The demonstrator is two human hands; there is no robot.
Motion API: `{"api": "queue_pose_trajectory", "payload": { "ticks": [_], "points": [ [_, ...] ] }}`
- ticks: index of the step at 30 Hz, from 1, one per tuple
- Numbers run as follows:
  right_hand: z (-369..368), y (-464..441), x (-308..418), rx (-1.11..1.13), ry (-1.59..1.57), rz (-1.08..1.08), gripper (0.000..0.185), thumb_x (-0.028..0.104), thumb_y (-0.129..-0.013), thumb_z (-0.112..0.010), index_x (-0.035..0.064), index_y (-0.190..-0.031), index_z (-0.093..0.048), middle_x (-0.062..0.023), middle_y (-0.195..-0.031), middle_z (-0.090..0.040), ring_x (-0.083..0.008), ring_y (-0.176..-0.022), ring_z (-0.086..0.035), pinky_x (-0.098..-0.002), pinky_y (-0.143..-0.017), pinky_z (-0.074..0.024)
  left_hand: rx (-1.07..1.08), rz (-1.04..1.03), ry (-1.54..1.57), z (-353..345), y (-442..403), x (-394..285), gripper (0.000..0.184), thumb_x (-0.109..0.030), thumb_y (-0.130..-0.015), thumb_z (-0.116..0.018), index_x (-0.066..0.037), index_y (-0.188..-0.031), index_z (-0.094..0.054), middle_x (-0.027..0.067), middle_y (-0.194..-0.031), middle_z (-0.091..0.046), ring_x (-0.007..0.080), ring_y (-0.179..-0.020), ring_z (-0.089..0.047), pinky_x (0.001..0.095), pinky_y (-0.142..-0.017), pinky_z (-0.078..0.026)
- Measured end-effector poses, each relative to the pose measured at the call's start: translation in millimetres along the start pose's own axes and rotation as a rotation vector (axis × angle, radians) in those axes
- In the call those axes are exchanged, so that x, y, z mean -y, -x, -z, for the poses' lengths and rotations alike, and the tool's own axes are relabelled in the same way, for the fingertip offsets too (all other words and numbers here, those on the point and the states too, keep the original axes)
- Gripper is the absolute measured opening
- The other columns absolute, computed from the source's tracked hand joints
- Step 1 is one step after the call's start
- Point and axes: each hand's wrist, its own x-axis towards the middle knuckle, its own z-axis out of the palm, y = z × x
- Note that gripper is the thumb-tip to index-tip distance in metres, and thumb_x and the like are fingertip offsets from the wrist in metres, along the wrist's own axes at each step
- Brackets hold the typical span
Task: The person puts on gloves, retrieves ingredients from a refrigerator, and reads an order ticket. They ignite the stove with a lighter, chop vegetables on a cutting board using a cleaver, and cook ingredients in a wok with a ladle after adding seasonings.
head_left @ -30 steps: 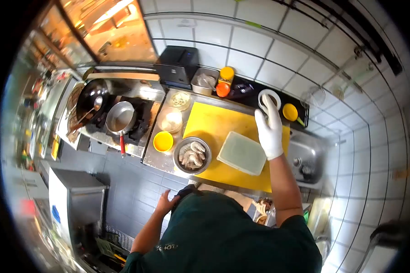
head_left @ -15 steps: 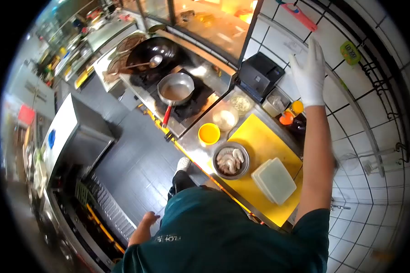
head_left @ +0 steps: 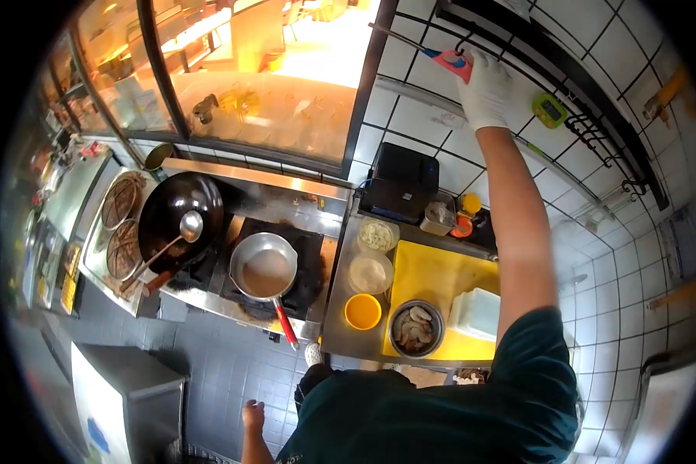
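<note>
The long-necked tool (head_left: 439,56) was up by the tiled wall (head_left: 425,116), our right hand (head_left: 487,91) curled at its handle (head_left: 458,67) — whether closed, we couldn't tell. Moving it called for a firm hold; our left hand (head_left: 253,414) hung low, grip unclear.

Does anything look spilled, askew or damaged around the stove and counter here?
Yes: brown and black staining marks the stovetop around the saucepan. It could be scorching or old residue; I can't tell which. Otherwise, no obvious spill or breakage shows.
</note>
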Motion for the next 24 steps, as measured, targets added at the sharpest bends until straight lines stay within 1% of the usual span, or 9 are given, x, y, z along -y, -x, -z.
{"api": "queue_pose_trajectory", "payload": {
  "ticks": [1,4,10,12,14,19,20,21,24],
  "points": [
    [0.2,0.1,-2.4,-0.035,0.053,0.033,0.044,0.025,-0.084,-0.077,0.0125,-0.125,-0.065,-0.0116,-0.119,-0.069,-0.0328,-0.106,-0.066,-0.0471,-0.092,-0.0523,0.006,0.012,0.086,15.6,-15.3,-0.3,0.045,-0.02,-0.087,-0.072,0.007,-0.123,-0.064,0.0176,-0.088,-0.073,0.0213,-0.072,-0.07,0.034,-0.058,-0.055],
    [13.4,-10.4,-15.0,0.217,0.064,0.097,0.042,0.024,-0.086,-0.075,0.0126,-0.126,-0.064,-0.0135,-0.118,-0.069,-0.0333,-0.107,-0.067,-0.0467,-0.094,-0.0526,0.061,0.134,0.119,46.9,-37.8,7.6,0.042,-0.014,-0.086,-0.072,0.006,-0.121,-0.065,0.0181,-0.093,-0.072,0.0209,-0.068,-0.068,0.0359,-0.057,-0.054],
    [73.9,-45.9,-30.8,0.674,-0.412,0.0,0.056,0.031,-0.085,-0.076,0.011,-0.136,-0.064,-0.0175,-0.121,-0.072,-0.0335,-0.107,-0.068,-0.0409,-0.094,-0.0508,0.18,0.188,0.075,35.2,-49.1,60.5,0.032,-0.017,-0.082,-0.075,0.005,-0.105,-0.07,0.0112,-0.064,-0.067,0.0215,-0.051,-0.062,0.0388,-0.048,-0.051],
    [94.2,-58.9,-22.7,0.764,-0.476,-0.08,0.056,0.031,-0.085,-0.075,0.0119,-0.136,-0.064,-0.0172,-0.117,-0.073,-0.0336,-0.106,-0.068,-0.0407,-0.093,-0.0501,0.261,-0.404,-0.613,32.3,-49.8,77.6,0.046,-0.029,-0.082,-0.077,0.004,-0.112,-0.072,0.0222,-0.098,-0.076,0.0339,-0.093,-0.074,0.0438,-0.084,-0.058],
    [113.8,-55.4,-13.6,0.684,-0.466,-0.122,0.055,0.034,-0.086,-0.074,0.0121,-0.135,-0.065,-0.0177,-0.115,-0.073,-0.0323,-0.104,-0.068,-0.0409,-0.093,-0.0494,0.226,-0.02,-0.365,21.1,-33.9,77.2,0.05,-0.033,-0.083,-0.076,0.002,-0.118,-0.071,0.0245,-0.114,-0.074,0.0374,-0.113,-0.069,0.044,-0.1,-0.053],
    [187.0,7.2,23.1,0.552,-0.402,-0.155,0.059,0.037,-0.09,-0.074,0.0072,-0.139,-0.061,-0.0167,-0.115,-0.073,-0.0277,-0.104,-0.069,-0.0369,-0.095,-0.0502,0.11,-0.133,-0.386,38.3,3.7,46.0,0.054,-0.038,-0.085,-0.075,-0.002,-0.124,-0.069,0.0216,-0.114,-0.075,0.038,-0.111,-0.07,0.0454,-0.099,-0.054],
    [184.8,31.0,25.7,0.542,-0.602,-0.126,0.06,0.034,-0.091,-0.074,0.01,-0.144,-0.059,-0.0137,-0.113,-0.073,-0.0204,-0.089,-0.069,-0.0338,-0.08,-0.0536,0.099,-0.128,-0.375,42.3,8.1,49.2,0.055,-0.039,-0.085,-0.074,-0.002,-0.126,-0.068,0.0213,-0.114,-0.075,0.0379,-0.112,-0.07,0.0455,-0.099,-0.054],
    [199.0,56.9,43.4,0.71,-0.842,-0.308,0.067,0.032,-0.094,-0.074,0.0163,-0.154,-0.049,-0.0092,-0.113,-0.072,-0.0125,-0.068,-0.062,-0.028,-0.061,-0.0508,0.086,-0.125,-0.384,48.8,13.8,51.6,0.055,-0.039,-0.086,-0.074,-0.002,-0.126,-0.068,0.0204,-0.114,-0.075,0.0379,-0.112,-0.07,0.0456,-0.099,-0.054],
    [231.5,155.3,121.2,1.058,-1.143,-0.511,0.074,0.038,-0.1,-0.069,0.0249,-0.163,-0.032,-0.0064,-0.117,-0.071,-0.0085,-0.052,-0.052,-0.0235,-0.053,-0.0488,0.076,-0.076,-0.374,72.6,24.5,68.5,0.053,-0.039,-0.087,-0.075,-0.005,-0.126,-0.069,0.0196,-0.112,-0.075,0.038,-0.113,-0.07,0.046,-0.099,-0.054]
  ]
}}
